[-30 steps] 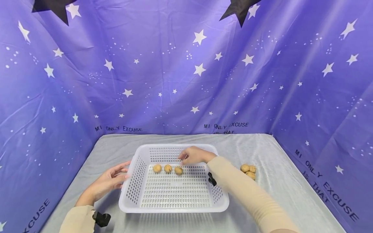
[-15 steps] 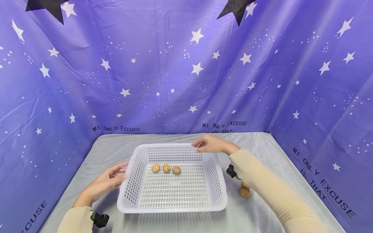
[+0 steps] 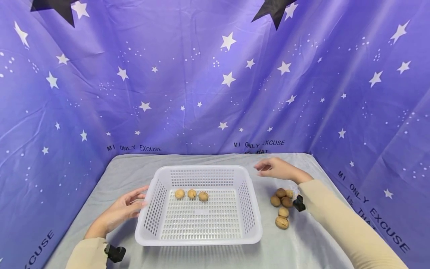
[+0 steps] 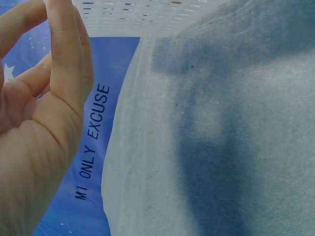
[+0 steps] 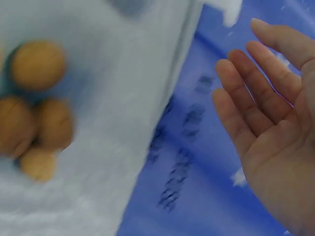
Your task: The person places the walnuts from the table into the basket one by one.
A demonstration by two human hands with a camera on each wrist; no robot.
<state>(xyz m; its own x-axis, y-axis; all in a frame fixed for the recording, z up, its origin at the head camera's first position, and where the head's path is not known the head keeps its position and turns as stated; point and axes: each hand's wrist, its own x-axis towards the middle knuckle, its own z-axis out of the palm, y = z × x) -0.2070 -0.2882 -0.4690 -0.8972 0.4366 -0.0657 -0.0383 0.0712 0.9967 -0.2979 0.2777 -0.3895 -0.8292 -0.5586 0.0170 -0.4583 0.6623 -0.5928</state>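
Note:
Three walnuts, the rightmost one (image 3: pixel 203 196) among them, lie in a row on the floor of a white perforated plastic basket (image 3: pixel 198 242). My left hand (image 3: pixel 121 209) touches the basket's left side with loosely extended fingers. Right of the basket, my right hand (image 3: pixel 277 169) hovers over the cloth, holding nothing; its fingers are relaxed and apart in the right wrist view. Just below this hand, several walnuts (image 3: pixel 282 222) lie in a cluster on the cloth. The cluster shows blurred at the left of the right wrist view, with one walnut (image 5: pixel 38 65) standing a little apart.
A grey cloth (image 3: pixel 134 257) covers the table. Purple star-patterned curtains (image 3: pixel 188 93) enclose its back and sides. A black wrist camera (image 3: pixel 115 253) sits on the left sleeve, and another camera (image 3: pixel 299 203) on the right sleeve.
My right hand has moved out of the basket to the right, over the far rim, to above the cloth. More of the walnut cluster shows now. The left hand stays at the basket's side.

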